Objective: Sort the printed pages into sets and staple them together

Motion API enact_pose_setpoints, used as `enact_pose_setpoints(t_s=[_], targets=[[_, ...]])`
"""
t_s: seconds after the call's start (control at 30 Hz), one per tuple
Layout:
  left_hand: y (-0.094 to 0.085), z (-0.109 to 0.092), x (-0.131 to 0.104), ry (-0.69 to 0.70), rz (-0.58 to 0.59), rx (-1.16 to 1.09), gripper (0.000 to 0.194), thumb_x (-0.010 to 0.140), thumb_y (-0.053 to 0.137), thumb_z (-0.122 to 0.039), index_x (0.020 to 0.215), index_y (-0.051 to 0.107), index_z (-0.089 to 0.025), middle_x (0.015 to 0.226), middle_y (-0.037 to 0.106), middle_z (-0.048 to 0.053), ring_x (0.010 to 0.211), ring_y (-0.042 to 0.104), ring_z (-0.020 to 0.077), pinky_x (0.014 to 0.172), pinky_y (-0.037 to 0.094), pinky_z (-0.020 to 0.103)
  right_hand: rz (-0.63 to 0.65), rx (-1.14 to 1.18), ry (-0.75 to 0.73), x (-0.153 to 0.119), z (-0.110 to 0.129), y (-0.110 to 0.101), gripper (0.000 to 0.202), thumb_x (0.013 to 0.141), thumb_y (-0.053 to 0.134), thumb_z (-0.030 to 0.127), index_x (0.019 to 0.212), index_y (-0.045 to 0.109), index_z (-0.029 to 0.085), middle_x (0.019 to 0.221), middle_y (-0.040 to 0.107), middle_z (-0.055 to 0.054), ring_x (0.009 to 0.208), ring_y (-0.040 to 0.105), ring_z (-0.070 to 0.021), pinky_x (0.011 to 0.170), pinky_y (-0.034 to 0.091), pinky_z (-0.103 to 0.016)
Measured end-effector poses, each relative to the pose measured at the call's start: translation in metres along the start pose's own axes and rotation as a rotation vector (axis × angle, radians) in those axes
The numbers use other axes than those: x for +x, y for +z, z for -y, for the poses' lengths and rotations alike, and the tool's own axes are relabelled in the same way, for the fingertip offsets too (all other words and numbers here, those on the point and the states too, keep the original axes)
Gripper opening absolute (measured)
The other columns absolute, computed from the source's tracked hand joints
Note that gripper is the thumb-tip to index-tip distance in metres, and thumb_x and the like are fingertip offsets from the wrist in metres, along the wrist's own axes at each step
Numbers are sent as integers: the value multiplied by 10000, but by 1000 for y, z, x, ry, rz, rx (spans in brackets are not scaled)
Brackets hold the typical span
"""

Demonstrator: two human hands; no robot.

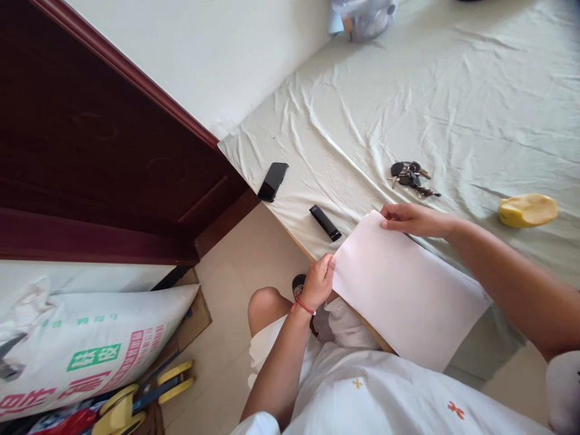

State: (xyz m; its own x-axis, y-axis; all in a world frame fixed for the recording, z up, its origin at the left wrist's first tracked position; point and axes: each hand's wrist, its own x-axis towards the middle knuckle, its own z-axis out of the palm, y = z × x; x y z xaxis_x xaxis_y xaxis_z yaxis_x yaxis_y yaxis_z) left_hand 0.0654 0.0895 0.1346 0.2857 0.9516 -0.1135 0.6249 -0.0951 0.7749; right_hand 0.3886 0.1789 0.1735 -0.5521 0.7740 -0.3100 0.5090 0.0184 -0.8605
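While the white shirt point(389, 396) takes up the bottom of the view, the left hand point(318, 281) sits just past it, its grip pinched on a corner of the paper point(399, 296). That paper slants across the near edge of the bench point(475, 139), partly over it and partly sticking out toward the shirt; can't tell if it's one sheet or a few, or if any of it actually rests on the surface. A bit further out, the right hand point(415, 220) has its grip on the neighbouring corner, so both are holding the same short edge. Progress-wise I'd call it early: the paper's held and spread pretty flat, but no fold, tear or writing shows on the side I can see, and neither hand has let go. Past that, a black gadget point(325, 222) lies just beside the paper, a yellow fruit point(528, 209) is off to the right, then a phone point(272, 181) near the bench's left edge, some keys point(411, 175) beyond the right hand, and a bag point(366, 19) way at the back by the wall point(217, 54).
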Motion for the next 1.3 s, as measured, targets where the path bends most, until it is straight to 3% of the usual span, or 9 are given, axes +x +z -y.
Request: enact_pose_setpoints(t_s=[0.13,0.27,0.4,0.53,0.7,0.8,0.87,1.1,1.3], targets=[[-1,-1,3,-10,12,12,492,1074,307,-611,767,417,-243,645,455,-18,626,454,165,631,344,304,80,129,89,-12,-5,17,505,934,561,705,1035,637,216,957,725,-62,793,662,-223,654,470,-323],[-5,0,7,-55,84,-56,442,1052,413,-565,776,484,-227,650,476,-24,627,469,153,625,366,286,-60,23,115,-13,-8,22,485,912,568,689,821,587,213,795,663,-38,708,614,-205,649,452,-333],[-7,6,9,-176,152,-219,410,1027,451,-579,827,510,-226,627,419,-56,533,435,132,542,373,265,-105,1,115,-11,-13,17,478,947,513,681,799,523,227,780,620,-20,709,586,-192,663,445,-329],[-9,1,8,-100,112,-49,342,1057,424,-440,815,537,-226,614,468,-32,584,498,159,600,414,281,-141,-106,75,-9,-11,15,515,966,434,709,755,429,239,736,532,-8,688,517,-186,675,427,-342],[-10,-21,6,90,-9,345,272,1058,441,-331,972,665,-202,992,731,127,994,635,292,926,504,443,-111,-182,-21,-11,2,17,472,1016,374,644,766,407,244,733,526,-17,681,508,-195,680,408,-358],[-3,-33,10,138,-50,275,333,1086,406,-374,1264,618,-189,1223,727,168,1148,643,311,1043,495,490,-61,-217,-59,-12,11,20,457,1030,373,613,765,417,244,717,533,-19,659,502,-191,672,397,-356],[3,-39,16,108,-76,190,358,1101,367,-374,1349,550,-192,1288,709,172,1195,653,299,1049,505,466,-18,-219,-84,-13,15,21,448,1039,370,602,774,422,245,706,531,-13,642,501,-187,663,388,-350],[18,-56,33,24,25,123,237,1115,321,-372,1007,497,-256,928,690,62,903,694,258,775,488,349,27,-166,-135,-13,23,29,430,1075,325,590,821,401,251,684,497,9,608,478,-172,641,378,-335],[25,-59,31,51,-13,62,190,1112,313,-341,986,436,-270,860,623,23,821,647,224,718,423,315,-34,-199,-179,-12,28,32,407,1084,313,559,825,386,255,680,485,5,613,465,-179,648,374,-340]])
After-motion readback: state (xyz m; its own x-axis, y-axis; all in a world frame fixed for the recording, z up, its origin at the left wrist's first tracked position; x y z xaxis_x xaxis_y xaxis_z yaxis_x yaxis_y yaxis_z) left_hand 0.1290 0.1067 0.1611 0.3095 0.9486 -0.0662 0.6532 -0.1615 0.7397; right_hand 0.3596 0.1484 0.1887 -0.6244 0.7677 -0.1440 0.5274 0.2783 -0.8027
